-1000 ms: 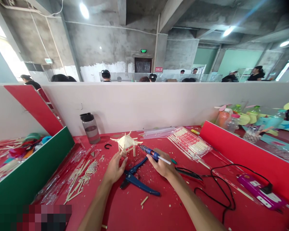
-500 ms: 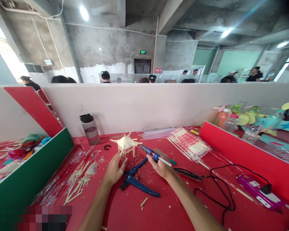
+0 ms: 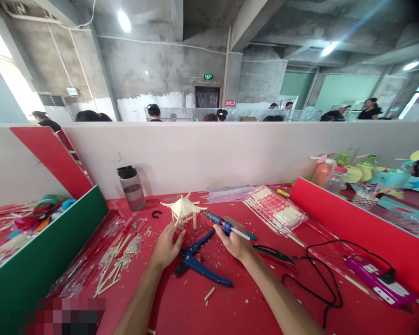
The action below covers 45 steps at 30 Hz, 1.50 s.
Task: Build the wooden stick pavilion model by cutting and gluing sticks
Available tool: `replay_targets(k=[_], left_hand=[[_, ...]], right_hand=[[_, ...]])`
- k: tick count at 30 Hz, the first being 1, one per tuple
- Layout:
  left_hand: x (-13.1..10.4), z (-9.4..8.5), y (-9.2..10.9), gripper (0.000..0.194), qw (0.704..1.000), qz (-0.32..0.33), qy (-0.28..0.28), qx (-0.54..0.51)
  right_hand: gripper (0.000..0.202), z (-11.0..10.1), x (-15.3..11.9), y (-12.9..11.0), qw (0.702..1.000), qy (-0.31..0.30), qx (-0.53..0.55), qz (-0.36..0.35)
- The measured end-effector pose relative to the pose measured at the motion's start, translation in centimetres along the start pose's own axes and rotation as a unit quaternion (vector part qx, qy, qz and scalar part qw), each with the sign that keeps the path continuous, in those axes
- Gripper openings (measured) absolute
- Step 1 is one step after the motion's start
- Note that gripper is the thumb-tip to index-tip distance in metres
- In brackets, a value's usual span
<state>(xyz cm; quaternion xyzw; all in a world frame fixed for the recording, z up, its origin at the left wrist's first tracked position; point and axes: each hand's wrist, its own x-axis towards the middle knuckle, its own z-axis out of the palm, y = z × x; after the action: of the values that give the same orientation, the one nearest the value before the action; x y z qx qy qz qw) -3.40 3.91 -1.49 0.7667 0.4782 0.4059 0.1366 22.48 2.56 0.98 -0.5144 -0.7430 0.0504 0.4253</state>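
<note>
**stickfan:** ok, what does the mini pavilion (image 3: 183,207) look like?

**deskwatcher:** pretty neat tbh. It's all pale sticks, with the roof strips laid close together and sloping up to a peak. Longer sticks jut out past the roof at the corners, kinda like flared eaves. Thin legs underneath, with rails running between some of them. It's standing upright on the red tabletop (image 3: 254,307), in front of the white partition (image 3: 209,156) and right of the water bottle (image 3: 134,190).

**stickfan:** and the hands?

**deskwatcher:** left hand (image 3: 165,246) is at the near left leg, index finger and thumb a bit apart at the tips. Can't tell if those fingers really pinch the leg or just rest on it. Right hand (image 3: 235,240) has its fingers wrapped round a glue gun (image 3: 218,221), blue body, white glue stick (image 3: 240,233) poking out the back. The nozzle is right by the corner stick on the roof's right side, but I can't tell if they touch.

**stickfan:** messy desk?

**deskwatcher:** oh yeah lol. Blue-handled cutter (image 3: 204,270) lying between the forearms, a black C-shaped bit (image 3: 157,214) just left of the pavilion, a heap of cut sticks (image 3: 108,279) further left. Over on the right there's a bagged bundle of sticks (image 3: 274,208), plus a black cable (image 3: 338,291) looping near a purple power strip (image 3: 379,281). Little scraps scattered all around too.
</note>
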Motion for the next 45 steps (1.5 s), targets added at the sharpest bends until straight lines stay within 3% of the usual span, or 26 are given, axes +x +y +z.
replay_targets(k=[14, 40, 45], left_hand=[[0.0, 0.0, -0.1, 0.020, 1.000, 0.000, -0.001, -0.003], [-0.1, 0.0, -0.3, 0.019, 1.000, 0.012, 0.007, -0.010], [-0.1, 0.0, -0.2, 0.018, 1.000, 0.013, 0.009, -0.010]], right_hand=[[0.043, 0.7, 0.0, 0.4, 1.000, 0.007, -0.002, -0.018], [0.038, -0.7, 0.2, 0.2, 0.999, -0.030, 0.025, -0.009], [0.043, -0.4, 0.3, 0.4, 1.000, -0.004, 0.008, -0.005]])
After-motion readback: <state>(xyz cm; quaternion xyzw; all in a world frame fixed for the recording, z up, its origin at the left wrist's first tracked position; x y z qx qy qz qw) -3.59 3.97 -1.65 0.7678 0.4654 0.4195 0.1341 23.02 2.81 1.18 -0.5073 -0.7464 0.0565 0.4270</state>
